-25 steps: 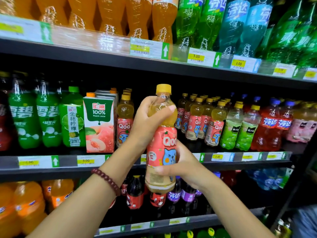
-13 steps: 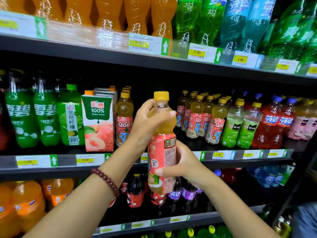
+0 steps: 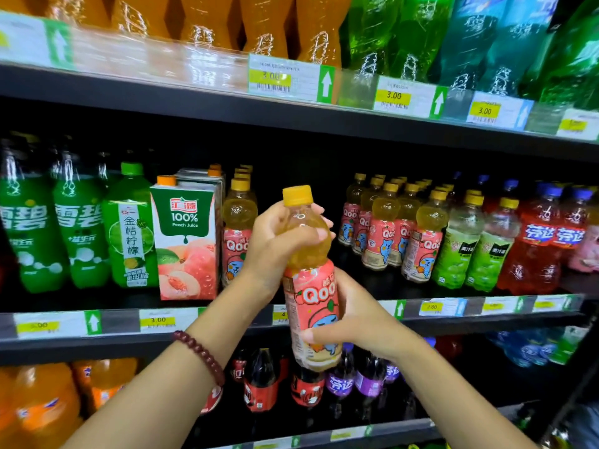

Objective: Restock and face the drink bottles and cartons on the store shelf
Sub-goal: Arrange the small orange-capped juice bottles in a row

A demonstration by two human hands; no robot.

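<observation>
Store drinks aisle, dark metal shelving, price tags along each shelf edge.

Middle shelf [image 3: 421,319]: green soda bottles [image 3: 52,234] at far left; a lime drink bottle [image 3: 131,228]; a peach juice carton [image 3: 186,241], front panel outward; a single file of Qoo bottles [image 3: 238,228] just beside the carton; then an open gap; then a fuller block of Qoo bottles [image 3: 389,231], green-label juice bottles [image 3: 466,247], red soda bottles [image 3: 547,238].

Item in hand: one Qoo bottle [image 3: 312,293], yellow cap, upright, held in front of the gap and not yet on the shelf.

Left hand [image 3: 275,244]: fingers wrapped around the bottle's shoulder below the cap. Right hand [image 3: 353,322]: fingers and thumb curled round the labelled lower body. The two-point hold likely serves to twist the bottle; its label faces outward, matching the shelved stock.

Judgement: the gap looks like its destination.
</observation>
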